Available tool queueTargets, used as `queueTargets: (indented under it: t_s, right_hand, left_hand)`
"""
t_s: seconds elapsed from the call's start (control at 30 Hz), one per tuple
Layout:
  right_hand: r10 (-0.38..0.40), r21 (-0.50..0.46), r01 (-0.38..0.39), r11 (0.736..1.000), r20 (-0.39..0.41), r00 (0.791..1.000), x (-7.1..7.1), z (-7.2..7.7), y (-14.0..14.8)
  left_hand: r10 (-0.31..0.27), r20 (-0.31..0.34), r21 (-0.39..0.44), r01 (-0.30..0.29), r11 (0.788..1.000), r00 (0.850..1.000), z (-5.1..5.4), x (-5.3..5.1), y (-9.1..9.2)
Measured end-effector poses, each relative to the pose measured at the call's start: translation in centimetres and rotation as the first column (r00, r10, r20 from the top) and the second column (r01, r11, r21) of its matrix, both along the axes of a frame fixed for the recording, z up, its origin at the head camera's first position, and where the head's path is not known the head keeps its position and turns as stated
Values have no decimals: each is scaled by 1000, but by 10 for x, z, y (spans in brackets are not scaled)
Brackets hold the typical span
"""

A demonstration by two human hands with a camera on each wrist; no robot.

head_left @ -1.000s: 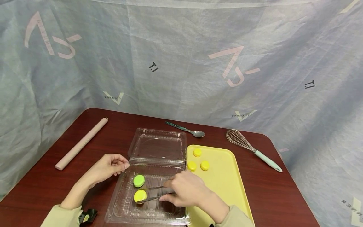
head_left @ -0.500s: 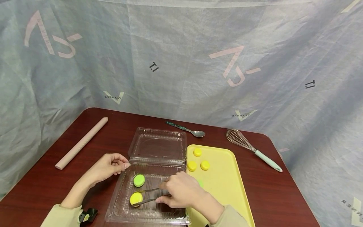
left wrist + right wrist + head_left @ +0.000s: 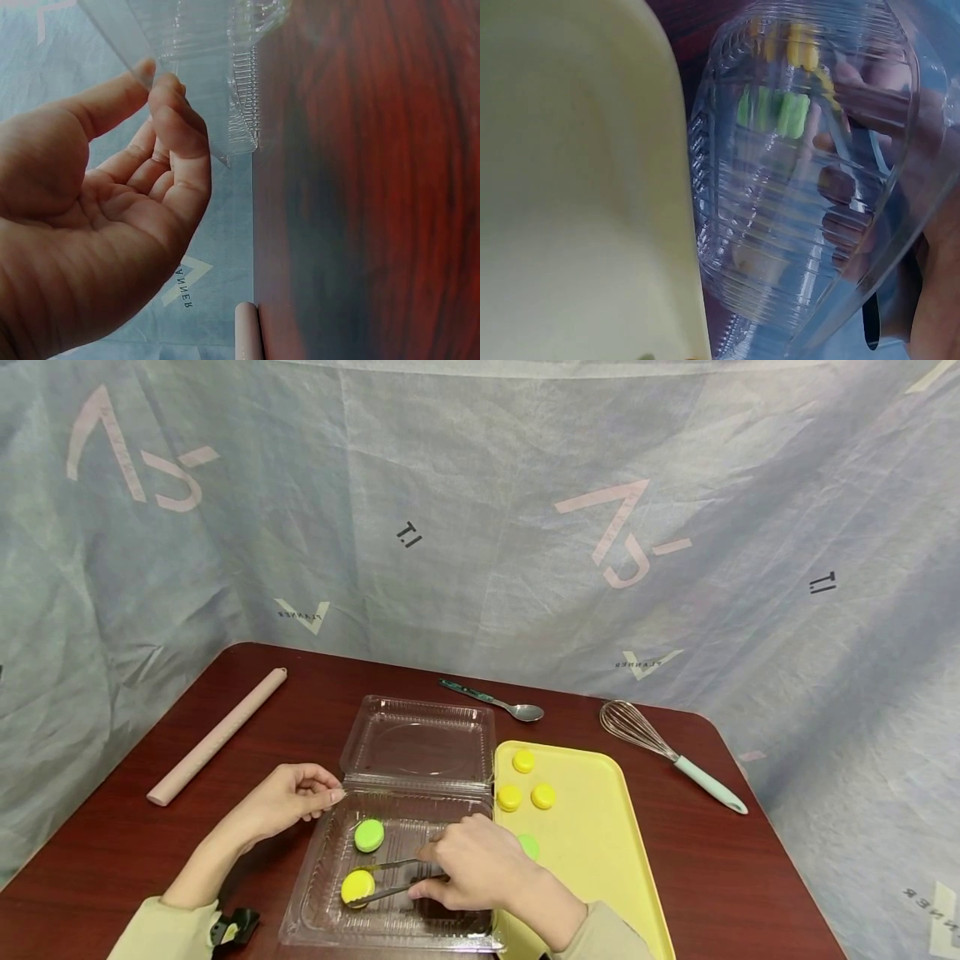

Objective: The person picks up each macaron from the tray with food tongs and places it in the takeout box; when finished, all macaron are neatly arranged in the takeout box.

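Note:
My left hand [image 3: 288,803] pinches the left edge of the clear plastic box [image 3: 420,935] between thumb and finger; the left wrist view shows the same pinch by the hand [image 3: 112,187]. The box lies with its lid [image 3: 416,747] folded back. In my right hand [image 3: 480,868] are metal tongs [image 3: 393,890], their tips on either side of a yellow macaron [image 3: 357,887] in the box's front left part. A green macaron [image 3: 369,835] sits just behind it. Through the box wall, the right wrist view shows the green macaron [image 3: 791,114] and my right hand's fingers.
Right of the box lies a yellow tray [image 3: 592,827] with three yellow macarons [image 3: 543,796] and a green one [image 3: 528,847] partly behind my right hand. A spoon [image 3: 525,712] and whisk [image 3: 637,727] lie farther back, a pale pink rolling pin [image 3: 217,737] at left.
My right hand has moved a little left and toward the front with the tongs, and the yellow macaron has shifted the same way. The left hand keeps its place at the box edge.

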State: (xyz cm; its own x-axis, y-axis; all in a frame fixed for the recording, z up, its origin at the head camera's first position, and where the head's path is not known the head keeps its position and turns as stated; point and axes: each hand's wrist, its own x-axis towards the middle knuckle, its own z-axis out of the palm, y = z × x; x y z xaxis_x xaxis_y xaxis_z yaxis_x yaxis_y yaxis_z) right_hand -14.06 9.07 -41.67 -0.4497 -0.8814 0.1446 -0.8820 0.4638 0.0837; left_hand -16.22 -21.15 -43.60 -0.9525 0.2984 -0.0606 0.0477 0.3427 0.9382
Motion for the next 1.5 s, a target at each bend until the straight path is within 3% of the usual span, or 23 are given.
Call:
queueTargets:
  t_s: [0.73, 1.2, 1.5]
  right_hand:
    - [-10, -26, 11, 1000, 33, 999, 0, -3, 0]
    - [3, -61, -2, 998, 10, 1000, -1, -7, 1]
    - [-28, -76, 33, 997, 73, 997, -2, -4, 9]
  left_hand:
    - [8, 12, -14, -8, 1000, 1000, 1, 0, 0]
    - [9, 13, -14, -9, 1000, 1000, 3, 1, 0]
    - [3, 6, -9, -3, 1000, 1000, 2, 1, 0]
